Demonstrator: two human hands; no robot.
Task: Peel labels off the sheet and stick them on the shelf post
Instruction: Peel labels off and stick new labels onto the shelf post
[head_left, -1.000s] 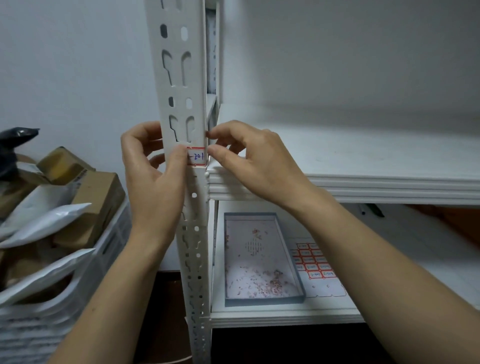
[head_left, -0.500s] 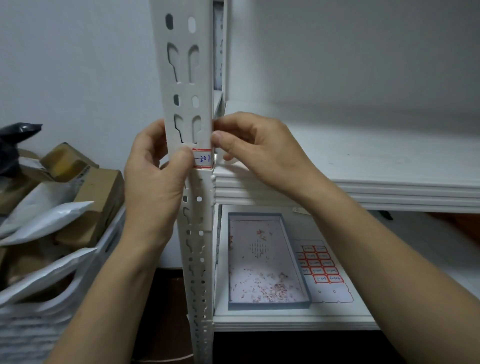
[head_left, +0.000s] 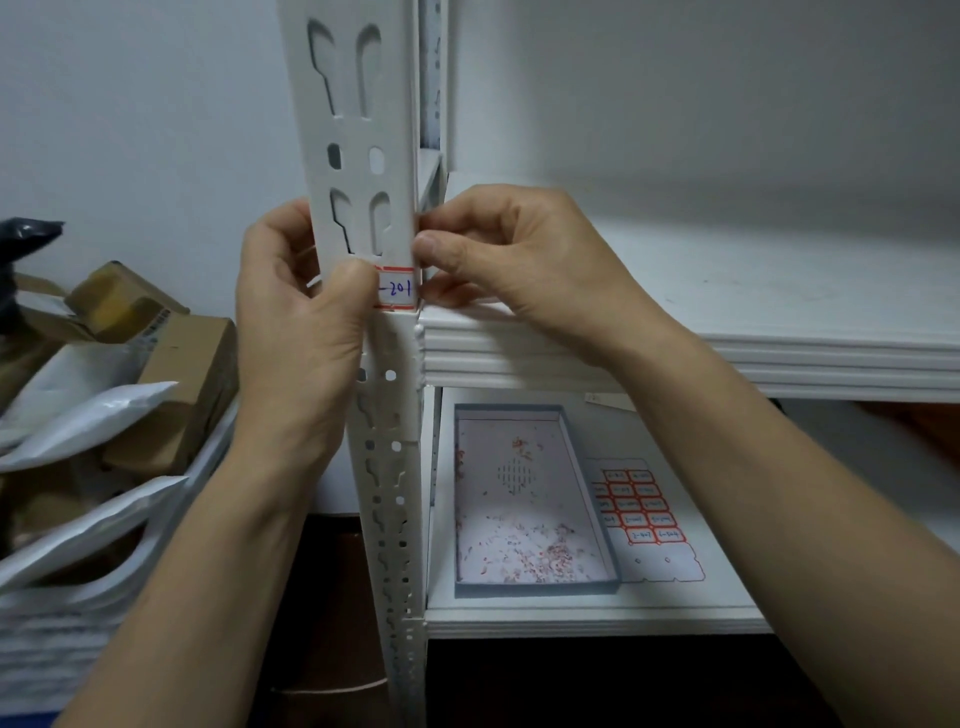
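Observation:
A white label (head_left: 397, 288) with red borders and blue writing "-201" sits on the front face of the white slotted shelf post (head_left: 363, 130), level with the upper shelf board. My left hand (head_left: 291, 332) wraps the post from the left, its thumb pressing on the label's left part. My right hand (head_left: 519, 260) pinches the post's right edge, thumb just above the label, a lower finger touching the label's right end. The label sheet (head_left: 644, 514) with several red-framed labels lies on the lower shelf.
A shallow blue-rimmed box (head_left: 524, 499) holding red paper scraps lies left of the sheet. The upper shelf board (head_left: 727, 291) runs right from the post. At the left, a white crate (head_left: 104, 545) is piled with cardboard boxes and white mailer bags.
My right thumb has slid up the post's edge from beside the label to just above it. My left thumb stays on the label. The view has drawn closer.

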